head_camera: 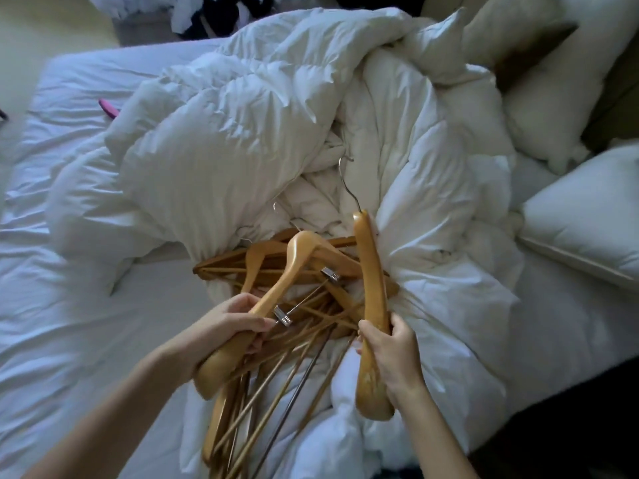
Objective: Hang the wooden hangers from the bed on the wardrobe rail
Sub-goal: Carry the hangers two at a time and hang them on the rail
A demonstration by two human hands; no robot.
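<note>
A pile of several wooden hangers [276, 344] lies on the white duvet [242, 108] at the near edge of the bed. My left hand [231, 319] grips the arm of a wide wooden hanger with metal clips [297, 261], lifted above the pile. My right hand [390, 347] holds another wide wooden hanger [371, 271] edge-on, its metal hook [345, 181] pointing away from me over the duvet. The wardrobe rail is out of sight.
The crumpled duvet fills the middle of the bed. Pillows [587, 216] lie at the right. A pink object [109, 108] pokes out from the duvet at the left. Dark and white clothes [207, 12] are heaped beyond the bed's far edge.
</note>
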